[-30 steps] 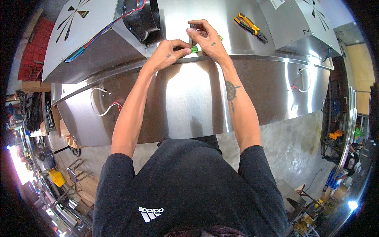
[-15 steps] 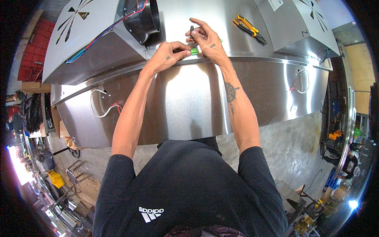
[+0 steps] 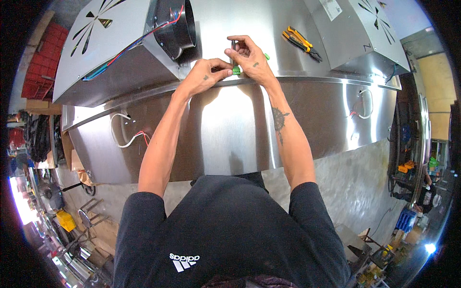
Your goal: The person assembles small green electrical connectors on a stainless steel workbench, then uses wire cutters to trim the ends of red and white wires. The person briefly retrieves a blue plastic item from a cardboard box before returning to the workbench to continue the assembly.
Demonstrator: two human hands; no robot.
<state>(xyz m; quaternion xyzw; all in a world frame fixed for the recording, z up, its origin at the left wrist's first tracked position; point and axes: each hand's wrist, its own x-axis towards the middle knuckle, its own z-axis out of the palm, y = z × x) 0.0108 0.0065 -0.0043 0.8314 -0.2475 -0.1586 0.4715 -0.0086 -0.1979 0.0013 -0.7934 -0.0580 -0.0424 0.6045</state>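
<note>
Upright, dark screwdriver over green connector.

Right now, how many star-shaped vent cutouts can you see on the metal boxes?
2: one star-shaped cutout on the left metal box, one star-shaped cutout on the right metal box. Other faces are hidden, so there may be more.

A large stainless-steel hood carries everything. Yellow-handled pliers lie at one o'clock; a black round duct collar sits at eleven o'clock.
</note>
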